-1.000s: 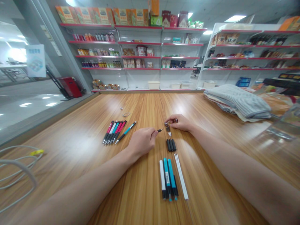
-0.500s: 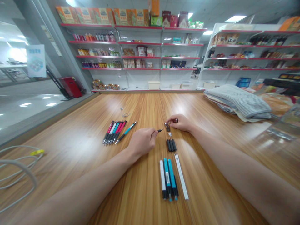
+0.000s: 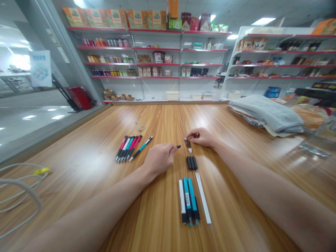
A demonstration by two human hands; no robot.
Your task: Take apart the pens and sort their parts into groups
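My left hand [image 3: 159,156] is closed around a pen part whose slim black end [image 3: 179,146] sticks out past the thumb; the rest is hidden in the fist. My right hand [image 3: 203,137] pinches at a small cluster of dark and metallic pen pieces [image 3: 187,142], fingertips touching its top. What lies between those fingertips is too small to name. Below the cluster are small white pieces [image 3: 190,150], three black grips [image 3: 191,163], thin white refill tubes [image 3: 203,197], and white [image 3: 181,196] and blue pen barrels [image 3: 187,192].
Several assembled pens [image 3: 127,148] lie in a row at the left, a blue pen [image 3: 141,148] slanted beside them. Behind them sits a small ring [image 3: 141,128]. Folded cloths [image 3: 267,113] and a clear container [image 3: 321,136] occupy the right; a white cable [image 3: 23,196] loops at the left.
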